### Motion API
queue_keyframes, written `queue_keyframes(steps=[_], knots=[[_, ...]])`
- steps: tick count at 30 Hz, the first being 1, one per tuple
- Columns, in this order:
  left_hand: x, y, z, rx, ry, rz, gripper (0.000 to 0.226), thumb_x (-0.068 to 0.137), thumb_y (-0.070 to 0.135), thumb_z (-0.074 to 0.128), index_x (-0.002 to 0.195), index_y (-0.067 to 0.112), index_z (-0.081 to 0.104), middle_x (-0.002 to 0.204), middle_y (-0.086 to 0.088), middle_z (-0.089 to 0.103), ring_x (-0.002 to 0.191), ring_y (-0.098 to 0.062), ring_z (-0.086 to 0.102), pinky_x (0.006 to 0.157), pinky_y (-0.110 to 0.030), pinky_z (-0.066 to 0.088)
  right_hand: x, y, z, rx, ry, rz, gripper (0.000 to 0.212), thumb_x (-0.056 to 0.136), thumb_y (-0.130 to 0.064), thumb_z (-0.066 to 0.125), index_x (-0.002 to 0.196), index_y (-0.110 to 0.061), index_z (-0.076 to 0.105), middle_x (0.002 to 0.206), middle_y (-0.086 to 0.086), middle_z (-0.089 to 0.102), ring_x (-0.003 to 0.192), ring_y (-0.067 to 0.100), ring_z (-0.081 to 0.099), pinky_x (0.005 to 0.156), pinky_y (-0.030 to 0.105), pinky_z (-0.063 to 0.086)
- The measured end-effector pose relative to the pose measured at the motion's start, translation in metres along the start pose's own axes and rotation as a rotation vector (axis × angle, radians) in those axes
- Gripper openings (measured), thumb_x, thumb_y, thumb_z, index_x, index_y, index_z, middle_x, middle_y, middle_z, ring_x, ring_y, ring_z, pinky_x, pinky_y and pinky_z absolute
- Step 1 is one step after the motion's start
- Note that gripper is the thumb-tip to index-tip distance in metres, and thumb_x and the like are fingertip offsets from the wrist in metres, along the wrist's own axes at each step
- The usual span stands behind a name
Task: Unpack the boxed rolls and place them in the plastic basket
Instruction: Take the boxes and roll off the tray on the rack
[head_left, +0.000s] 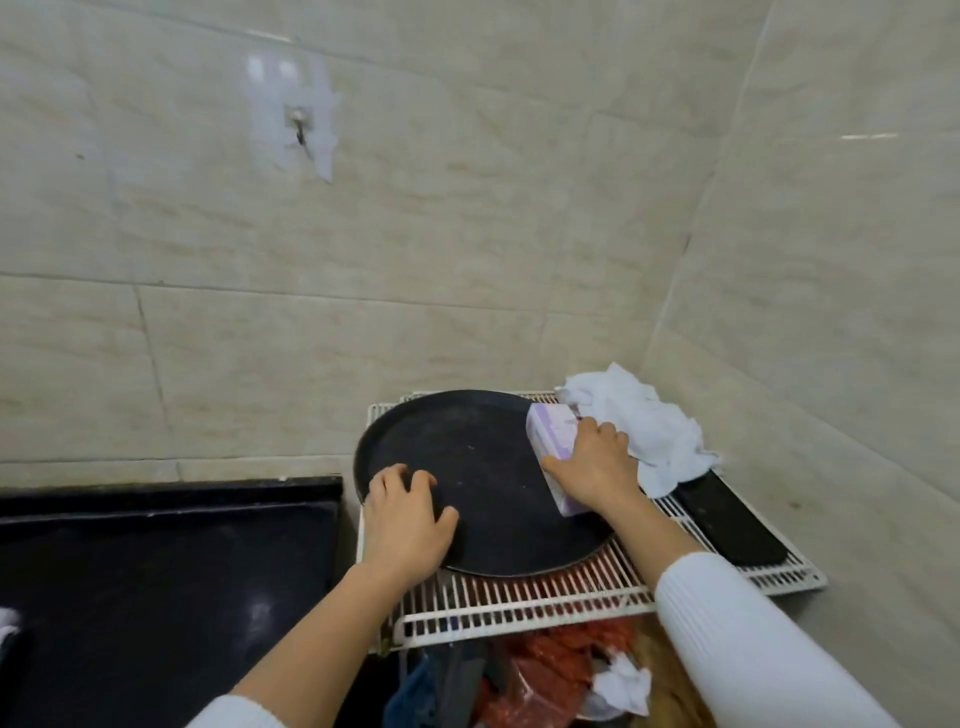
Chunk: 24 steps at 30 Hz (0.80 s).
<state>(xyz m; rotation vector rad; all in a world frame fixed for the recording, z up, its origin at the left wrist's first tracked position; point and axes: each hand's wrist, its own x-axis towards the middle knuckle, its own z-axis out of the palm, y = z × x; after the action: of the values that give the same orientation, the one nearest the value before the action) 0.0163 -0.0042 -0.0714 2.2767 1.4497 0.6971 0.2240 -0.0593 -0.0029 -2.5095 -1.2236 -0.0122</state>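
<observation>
White sleeves nearest the lens, both mine. Left hand (408, 512) lies flat, fingers spread, on the near-left rim of the round black tray (483, 467), gripping nothing. Right hand (592, 462) is clamped on the purple-white box (551, 435), which stands on the tray's right edge. Behind that grip lies a white cloth (644, 421); under it all, a white wire rack (519, 603). No basket in sight.

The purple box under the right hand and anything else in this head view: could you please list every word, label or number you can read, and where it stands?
None can be read.
purple box: pale patterned print, too blurred to make out any words.
black tray, white cloth, wire rack: no text visible.
</observation>
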Motion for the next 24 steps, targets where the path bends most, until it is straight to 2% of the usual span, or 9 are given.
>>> queue_keyframes(steps=[3, 6, 10, 13, 16, 20, 24], knots=[[0.000, -0.002, 0.006, 0.086, 0.013, 0.004, 0.046, 0.086, 0.047, 0.050, 0.125, 0.023, 0.048, 0.143, -0.010, 0.038, 0.135, -0.029, 0.026, 0.113, -0.043, 0.023, 0.003, 0.016, 0.010, 0.058, -0.070, 0.020, 0.084, 0.081, -0.047, 0.065, 0.144, -0.010, 0.025, 0.144, 0.017, 0.042, 0.129, 0.034, 0.044, 0.103, 0.045, 0.042], [0.001, -0.002, 0.007, 0.132, -0.012, 0.008, 0.045, 0.086, 0.049, 0.046, 0.124, 0.025, 0.047, 0.132, -0.005, 0.047, 0.125, -0.027, 0.039, 0.110, -0.040, 0.026, 0.005, 0.018, 0.013, 0.162, -0.053, 0.001, 0.080, 0.083, -0.043, 0.064, 0.144, -0.009, 0.024, 0.143, 0.019, 0.045, 0.128, 0.036, 0.047, 0.104, 0.046, 0.043], [0.004, -0.004, -0.003, 0.009, 0.001, 0.009, 0.045, 0.087, 0.042, 0.050, 0.128, 0.022, 0.043, 0.131, -0.006, 0.048, 0.123, -0.026, 0.039, 0.104, -0.040, 0.033, 0.000, -0.004, 0.008, 0.359, -0.008, -0.037, 0.077, 0.084, -0.041, 0.062, 0.145, -0.011, 0.024, 0.145, 0.015, 0.045, 0.128, 0.035, 0.048, 0.101, 0.042, 0.044], [0.003, -0.015, -0.023, -0.130, 0.091, -0.010, 0.046, 0.089, 0.034, 0.050, 0.131, 0.019, 0.041, 0.134, -0.006, 0.045, 0.128, -0.025, 0.032, 0.102, -0.038, 0.036, -0.007, -0.039, 0.004, 0.514, -0.023, -0.140, 0.068, 0.082, -0.039, 0.063, 0.137, -0.013, 0.033, 0.137, 0.010, 0.051, 0.115, 0.030, 0.056, 0.083, 0.034, 0.044], [-0.005, -0.043, -0.050, -0.119, 0.182, -0.054, 0.044, 0.090, 0.029, 0.050, 0.131, 0.015, 0.044, 0.133, -0.008, 0.046, 0.127, -0.025, 0.033, 0.102, -0.037, 0.034, -0.020, -0.090, 0.009, 0.633, -0.089, -0.258, 0.062, 0.080, -0.039, 0.063, 0.131, -0.014, 0.037, 0.124, 0.007, 0.054, 0.095, 0.022, 0.052, 0.073, 0.031, 0.038], [-0.030, -0.107, -0.087, -0.077, 0.270, -0.206, 0.043, 0.089, 0.027, 0.050, 0.129, 0.013, 0.046, 0.132, -0.010, 0.048, 0.127, -0.027, 0.032, 0.100, -0.036, 0.035, -0.056, -0.168, 0.036, 0.749, -0.209, -0.378, 0.058, 0.079, -0.037, 0.063, 0.126, -0.014, 0.037, 0.111, 0.000, 0.049, 0.096, 0.022, 0.052, 0.073, 0.034, 0.041], [-0.064, -0.179, -0.121, -0.041, 0.333, -0.359, 0.043, 0.088, 0.027, 0.051, 0.128, 0.013, 0.046, 0.129, -0.012, 0.048, 0.123, -0.029, 0.034, 0.095, -0.036, 0.037, -0.109, -0.238, 0.086, 0.758, -0.333, -0.395, 0.056, 0.080, -0.037, 0.063, 0.125, -0.016, 0.038, 0.115, 0.002, 0.052, 0.095, 0.024, 0.051, 0.074, 0.032, 0.038]])
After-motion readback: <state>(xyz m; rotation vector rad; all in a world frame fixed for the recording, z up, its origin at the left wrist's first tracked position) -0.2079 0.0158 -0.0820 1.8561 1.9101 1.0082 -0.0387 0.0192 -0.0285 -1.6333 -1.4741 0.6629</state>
